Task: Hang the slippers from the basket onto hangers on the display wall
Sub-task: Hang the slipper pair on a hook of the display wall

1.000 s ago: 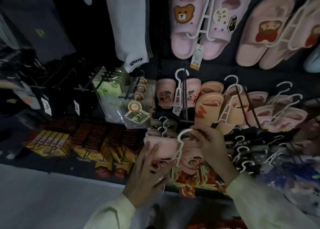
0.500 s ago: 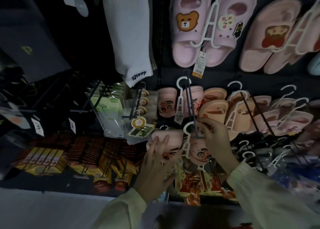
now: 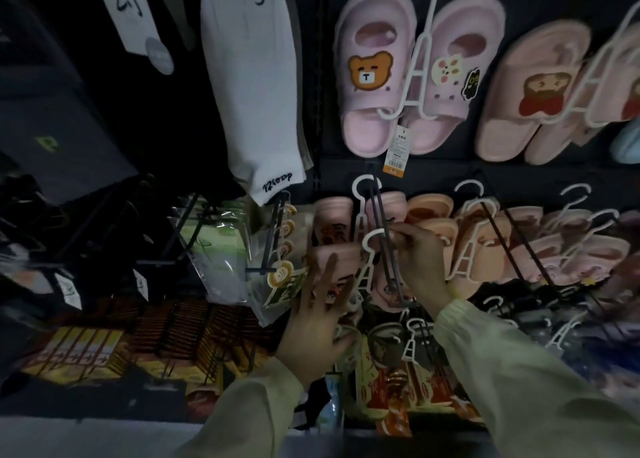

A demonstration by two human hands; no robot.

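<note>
Pink moulded-foam slipper pair with cartoon faces [image 3: 332,270], clipped on a white plastic ladder-shaped hanger [image 3: 367,267], at centre frame, about 7 o'clock from the hanging bear-patch lilac pair [image 3: 377,87]. Hanger hook [image 3: 372,237] level with the dark metal display peg [image 3: 382,236] and apparently touching it; not clear whether hook is over the peg yet.

Left hand [image 3: 317,322] at 6 o'clock of the pair, fingers spread flat against the near slipper's upper, supporting from below; not closed around anything. Right hand [image 3: 420,263] at 3 o'clock of the hook, fingertips [image 3: 398,230] pinched together at the hook and peg; blurred, so cannot tell whether clamped on hook, peg, or both.

Same peg already carrying another peach pair [image 3: 334,215] at 12 o'clock, deeper in. Row of similar peach slippers [image 3: 485,249] on neighbouring pegs at 3 o'clock. White sock [image 3: 252,94] at 11 o'clock. No basket in view.

Handling judgement: light, soft, springy foam; surface likely slightly grippy, not fragile. Thin hanger probably flexes, and pair likely swings on it. Best hold: pinch at hook neck for steering, flat palm under soles to stop sway. Risk: slippers popping off the clips if squeezed; neighbouring hooks snagging.
</note>
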